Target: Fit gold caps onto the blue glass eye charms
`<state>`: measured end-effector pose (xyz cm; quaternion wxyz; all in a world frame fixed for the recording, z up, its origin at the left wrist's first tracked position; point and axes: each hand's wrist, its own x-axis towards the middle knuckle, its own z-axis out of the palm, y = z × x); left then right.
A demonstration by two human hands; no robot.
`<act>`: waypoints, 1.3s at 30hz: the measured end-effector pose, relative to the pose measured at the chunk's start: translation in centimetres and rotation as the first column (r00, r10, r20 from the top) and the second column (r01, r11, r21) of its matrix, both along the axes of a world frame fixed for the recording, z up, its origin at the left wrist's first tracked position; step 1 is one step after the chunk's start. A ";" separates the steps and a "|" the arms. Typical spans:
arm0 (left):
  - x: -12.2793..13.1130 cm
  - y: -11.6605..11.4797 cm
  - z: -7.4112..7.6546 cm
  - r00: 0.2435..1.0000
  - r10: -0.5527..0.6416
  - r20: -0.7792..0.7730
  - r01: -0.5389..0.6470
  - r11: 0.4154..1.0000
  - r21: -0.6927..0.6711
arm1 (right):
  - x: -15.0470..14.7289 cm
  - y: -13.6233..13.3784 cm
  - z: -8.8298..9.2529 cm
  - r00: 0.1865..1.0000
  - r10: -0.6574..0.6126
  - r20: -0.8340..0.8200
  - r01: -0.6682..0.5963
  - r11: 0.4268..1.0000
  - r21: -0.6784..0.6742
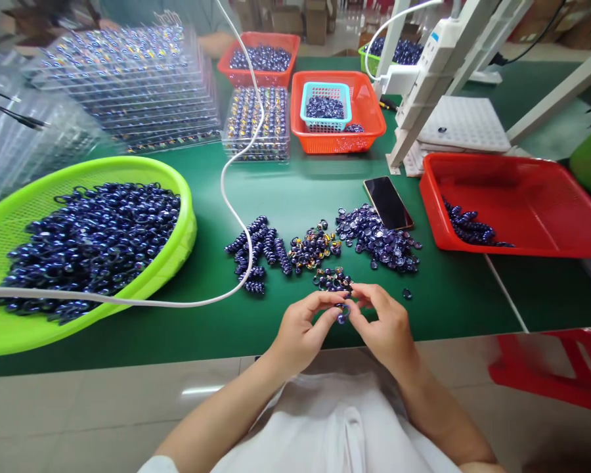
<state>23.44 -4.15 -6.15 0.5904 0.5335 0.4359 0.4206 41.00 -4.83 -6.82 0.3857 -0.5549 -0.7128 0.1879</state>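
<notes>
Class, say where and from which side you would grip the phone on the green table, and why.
Pinch the phone across its long edges at the far end, from above: it lies flat, beads crowding its near end.

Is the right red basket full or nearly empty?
Nearly empty: the red basket holds only a few blue pieces near its left wall.

On the deep green table mat [295, 197], the round lime-green plastic basket [10, 335] at the left holds glossy navy-blue beads [93, 236], the same navy as the small glossy piece [343, 318] at the near edge. At the right lies a bright red rectangular mesh basket [522, 197]; farther off, an orange-red basket [345, 141] holds a small turquoise basket [326, 126]. The middle bead pile [312, 248] mixes navy with yellow-orange flecks, beside a black phone [388, 202].
</notes>
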 end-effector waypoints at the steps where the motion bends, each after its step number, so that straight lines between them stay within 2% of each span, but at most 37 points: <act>1: -0.1 0.1 0.1 1.000 0.006 0.011 -0.005 1.000 -0.027 | 0.1 0.1 0.0 1.000 0.028 0.003 -0.028 0.999 0.028; 4: -0.4 0.6 0.2 0.994 0.029 0.108 -0.012 0.988 -0.155 | 0.2 0.2 -0.1 0.993 0.119 -0.002 -0.118 0.985 0.125; 7: -0.4 0.9 0.1 0.962 0.089 0.258 -0.008 0.955 -0.298 | 0.0 0.0 0.0 0.990 0.123 -0.071 -0.110 0.981 0.161; 10: -0.2 1.0 -0.2 0.930 0.157 0.333 -0.020 0.925 -0.380 | -0.4 -0.5 0.2 0.972 0.082 -0.220 -0.069 0.996 0.064; 14: 0.2 0.8 -0.7 0.913 0.221 0.342 -0.068 0.911 -0.406 | -1.1 -0.9 0.2 0.899 -0.001 -0.438 -0.064 0.989 -0.133; 19: 0.4 0.8 -0.7 0.931 0.234 0.279 -0.119 0.920 -0.373 | -1.8 -0.9 0.2 0.849 -0.095 -0.521 -0.016 0.979 -0.205; 22: 0.2 0.7 -0.4 0.946 0.244 0.212 -0.169 0.933 -0.317 | -2.0 -0.7 0.3 0.819 -0.094 -0.565 -0.035 0.976 -0.214; 25: 0.1 0.4 0.2 0.965 0.220 0.141 -0.190 0.961 -0.200 | -2.0 -0.5 0.4 0.800 -0.120 -0.588 -0.035 0.969 -0.244; 28: -0.2 0.2 0.4 0.985 0.164 0.045 -0.165 0.986 0.019 | -1.9 -0.4 0.4 0.790 -0.142 -0.596 -0.021 0.966 -0.258; 32: -0.3 0.0 0.3 0.992 0.124 -0.017 -0.113 0.946 0.302 | -1.9 -0.4 0.3 0.756 -0.150 -0.637 -0.064 0.952 -0.300; 36: -0.2 0.0 0.1 0.992 0.126 -0.024 -0.106 0.909 0.402 | -1.9 -0.4 0.0 0.633 -0.159 -0.758 -0.239 0.891 -0.386; 39: -0.3 -0.1 0.3 0.986 0.148 -0.075 -0.100 0.889 0.448 | -1.9 -0.3 -0.3 0.547 -0.151 -0.824 -0.373 0.836 -0.401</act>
